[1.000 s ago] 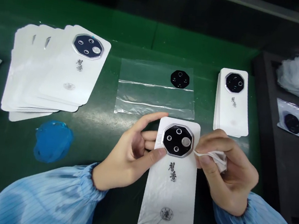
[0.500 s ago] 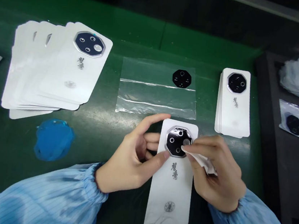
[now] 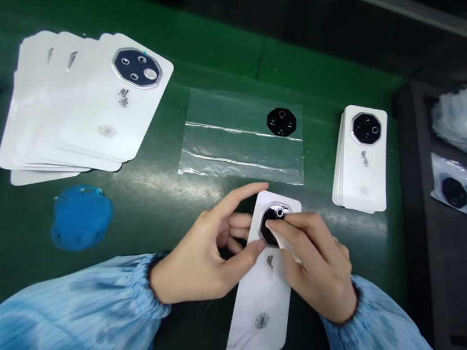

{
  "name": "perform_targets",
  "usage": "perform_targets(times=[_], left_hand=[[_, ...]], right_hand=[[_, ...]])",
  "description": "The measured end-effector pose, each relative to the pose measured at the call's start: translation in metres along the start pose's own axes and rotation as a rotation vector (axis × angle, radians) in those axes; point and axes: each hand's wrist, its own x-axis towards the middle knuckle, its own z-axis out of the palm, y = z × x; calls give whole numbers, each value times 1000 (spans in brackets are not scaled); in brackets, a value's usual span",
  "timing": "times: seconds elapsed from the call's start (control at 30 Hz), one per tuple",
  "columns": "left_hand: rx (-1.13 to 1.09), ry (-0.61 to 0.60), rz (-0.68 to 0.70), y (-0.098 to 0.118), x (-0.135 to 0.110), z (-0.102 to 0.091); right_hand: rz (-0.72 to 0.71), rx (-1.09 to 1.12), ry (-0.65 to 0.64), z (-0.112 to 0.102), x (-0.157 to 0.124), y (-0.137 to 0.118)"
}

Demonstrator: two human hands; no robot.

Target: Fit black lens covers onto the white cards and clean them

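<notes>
Hands (left (image 3: 201,262), right (image 3: 314,264)) hold phone cover (image 3: 262,320), cloth (image 3: 286,246); green mat (image 3: 232,44) beneath.

Here's the lettering: on the white phone back panel (image 3: 259,343) up front, brush-style black characters (image 3: 270,262) sit mid-panel, with a round stamped seal (image 3: 262,321) lower down. The fanned stack of panels (image 3: 86,123) and the right-hand stack (image 3: 363,179) show the same marks. Too stylised to read out, and no clear words or numbers!

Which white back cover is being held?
The cover in the left hand, right hand's fingers on its lens; the others lie in a fanned stack and a squared stack on the green mat.
</notes>
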Motion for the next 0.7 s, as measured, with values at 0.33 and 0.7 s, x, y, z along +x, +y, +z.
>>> perform_targets(times=[0.33,0.7], left_hand=[[-39,-11,-36,-1,0,-1],[-194,14,-54,2,1,-2]], right_hand=[[27,89,-19,0,1,0],[241,406,324,-10,6,-5]])
